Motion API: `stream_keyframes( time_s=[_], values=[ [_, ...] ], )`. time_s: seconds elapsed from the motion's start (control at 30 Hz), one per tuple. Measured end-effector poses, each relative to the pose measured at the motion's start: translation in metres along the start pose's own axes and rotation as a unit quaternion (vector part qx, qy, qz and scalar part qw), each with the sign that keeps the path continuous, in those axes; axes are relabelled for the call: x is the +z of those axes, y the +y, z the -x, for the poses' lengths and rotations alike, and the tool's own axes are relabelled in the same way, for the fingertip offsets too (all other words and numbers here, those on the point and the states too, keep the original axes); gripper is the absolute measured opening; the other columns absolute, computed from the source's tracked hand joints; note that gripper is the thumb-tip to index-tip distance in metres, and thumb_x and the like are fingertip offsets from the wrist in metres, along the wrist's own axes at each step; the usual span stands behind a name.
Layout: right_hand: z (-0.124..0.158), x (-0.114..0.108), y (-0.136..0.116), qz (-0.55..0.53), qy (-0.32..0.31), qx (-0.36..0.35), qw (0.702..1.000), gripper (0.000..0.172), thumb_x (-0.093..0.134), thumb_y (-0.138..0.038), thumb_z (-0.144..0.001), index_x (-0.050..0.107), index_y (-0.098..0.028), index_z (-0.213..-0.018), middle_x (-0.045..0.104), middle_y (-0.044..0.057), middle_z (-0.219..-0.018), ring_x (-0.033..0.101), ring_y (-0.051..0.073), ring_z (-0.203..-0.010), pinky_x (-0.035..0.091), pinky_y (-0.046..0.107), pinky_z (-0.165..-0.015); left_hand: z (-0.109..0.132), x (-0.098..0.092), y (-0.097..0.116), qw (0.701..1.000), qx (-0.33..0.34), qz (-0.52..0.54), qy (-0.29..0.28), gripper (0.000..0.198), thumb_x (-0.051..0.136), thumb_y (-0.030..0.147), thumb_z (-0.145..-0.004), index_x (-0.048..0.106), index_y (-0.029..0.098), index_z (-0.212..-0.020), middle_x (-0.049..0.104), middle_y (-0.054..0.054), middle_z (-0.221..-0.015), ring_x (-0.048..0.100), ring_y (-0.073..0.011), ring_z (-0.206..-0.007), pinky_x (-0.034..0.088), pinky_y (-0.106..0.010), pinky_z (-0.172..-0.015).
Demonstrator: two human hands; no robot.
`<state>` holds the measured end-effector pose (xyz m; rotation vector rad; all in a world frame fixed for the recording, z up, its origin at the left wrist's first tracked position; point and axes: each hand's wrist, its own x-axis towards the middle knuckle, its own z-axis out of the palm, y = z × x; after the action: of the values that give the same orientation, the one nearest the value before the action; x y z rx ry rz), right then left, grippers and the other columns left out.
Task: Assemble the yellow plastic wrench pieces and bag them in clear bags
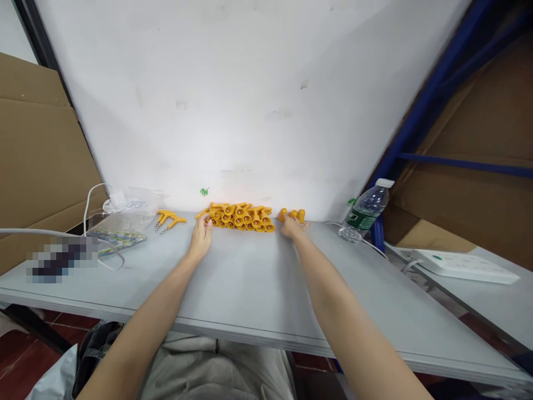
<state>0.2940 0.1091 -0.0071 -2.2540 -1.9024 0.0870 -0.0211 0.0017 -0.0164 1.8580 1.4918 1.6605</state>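
2 bare arms in view, both stretched forward. Left forearm [166,294] enters from lower left, slants inward; right forearm [333,291] enters from lower right, slants inward and up. Left hand [201,240] points away from body, fingers close together, slightly bent, thumb on inner side. Right hand [293,228] reaches forward, fingers bent, partly hidden; grip unclear. 2 hands well apart, nearly level. Wrists nearly straight.

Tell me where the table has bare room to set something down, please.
The table is bare between the forearms, in front of the yellow pile, and from the right forearm to the bottle. It is crowded at the left, with bag and cable, and at the wall, with left hand, pile and right hand.
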Motion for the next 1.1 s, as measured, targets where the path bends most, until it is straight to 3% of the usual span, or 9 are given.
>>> stream_keyframes(
  time_s=[0.17,0.27,0.33,0.5,0.67,0.83,0.97,1.1],
  values=[
    [-0.005,0.014,0.002,-0.036,0.119,-0.032,0.992,0.074,0.036,-0.003,-0.077,0.028,-0.016,-0.149,0.028,0.014,-0.157,0.018,0.029,-0.146,0.01,0.069,-0.111,0.0,0.002,-0.001,1.0,-0.001,0.009,-0.001,0.037,0.034,0.045,-0.096,0.048,0.02,-0.119,0.058,-0.014,-0.124,0.06,-0.0213,-0.1,0.045,-0.041,-0.096],
    [-0.012,0.014,0.003,-0.032,0.11,-0.038,0.993,0.074,0.037,-0.002,-0.075,0.032,-0.016,-0.147,0.032,0.014,-0.155,0.018,0.03,-0.146,0.008,0.071,-0.11,0.001,0.003,-0.001,1.0,0.002,0.015,-0.002,0.039,0.035,0.048,-0.096,0.049,0.021,-0.119,0.058,-0.013,-0.123,0.06,-0.0207,-0.101,0.045,-0.04,-0.095],
    [-0.015,0.01,0.002,-0.027,0.102,-0.04,0.994,0.071,0.041,-0.003,-0.073,0.039,-0.017,-0.143,0.04,0.015,-0.149,0.025,0.031,-0.142,0.009,0.073,-0.109,0.001,0.003,-0.001,1.0,0.004,0.017,-0.007,0.039,0.036,0.05,-0.095,0.05,0.021,-0.118,0.058,-0.012,-0.122,0.06,-0.0204,-0.1,0.045,-0.039,-0.095],
    [-0.017,-0.001,-0.004,0.016,0.132,-0.042,0.99,0.044,0.044,-0.006,-0.076,0.058,-0.01,-0.118,0.057,0.019,-0.126,0.045,0.031,-0.125,0.011,0.069,-0.109,0.002,0.003,0.002,1.0,0.003,0.009,-0.012,0.036,0.036,0.045,-0.096,0.049,0.02,-0.118,0.058,-0.013,-0.124,0.06,-0.0207,-0.1,0.046,-0.039,-0.094],
    [-0.008,-0.003,-0.005,0.03,0.157,-0.035,0.986,0.031,0.039,-0.011,-0.086,0.06,-0.011,-0.108,0.063,0.018,-0.114,0.051,0.029,-0.118,0.012,0.058,-0.113,0.003,0.002,0.004,1.0,0.003,0.011,-0.018,0.036,0.036,0.045,-0.096,0.049,0.02,-0.118,0.058,-0.013,-0.123,0.06,-0.0203,-0.099,0.045,-0.038,-0.094],
    [0.005,0.007,-0.004,-0.032,0.21,-0.04,0.976,0.03,0.041,-0.017,-0.087,0.055,-0.005,-0.11,0.064,0.021,-0.108,0.055,0.031,-0.11,0.02,0.051,-0.109,0.003,0.003,0.004,1.0,0.006,0.009,-0.016,0.032,0.037,0.043,-0.096,0.05,0.021,-0.116,0.059,-0.012,-0.12,0.06,-0.0207,-0.097,0.046,-0.039,-0.092],
    [0.013,0.02,-0.002,-0.144,0.18,0.011,0.973,0.041,0.047,-0.026,-0.084,0.052,-0.007,-0.12,0.063,0.018,-0.108,0.058,0.028,-0.103,0.036,0.043,-0.098,0.002,0.004,0.001,1.0,0.025,-0.001,-0.016,0.025,0.038,0.036,-0.095,0.053,0.021,-0.107,0.061,-0.011,-0.113,0.06,-0.021,-0.095,0.047,-0.039,-0.09],
    [0.019,0.033,0.002,-0.189,0.13,0.062,0.971,0.034,0.051,-0.033,-0.08,0.063,-0.015,-0.107,0.065,0.013,-0.103,0.06,0.025,-0.098,0.045,0.037,-0.088,-0.006,0.002,-0.008,0.999,-0.001,-0.041,0.029,0.014,0.044,0.025,-0.089,0.056,0.022,-0.097,0.063,-0.01,-0.105,0.06,-0.023,-0.096,0.045,-0.041,-0.093]
  ],
)
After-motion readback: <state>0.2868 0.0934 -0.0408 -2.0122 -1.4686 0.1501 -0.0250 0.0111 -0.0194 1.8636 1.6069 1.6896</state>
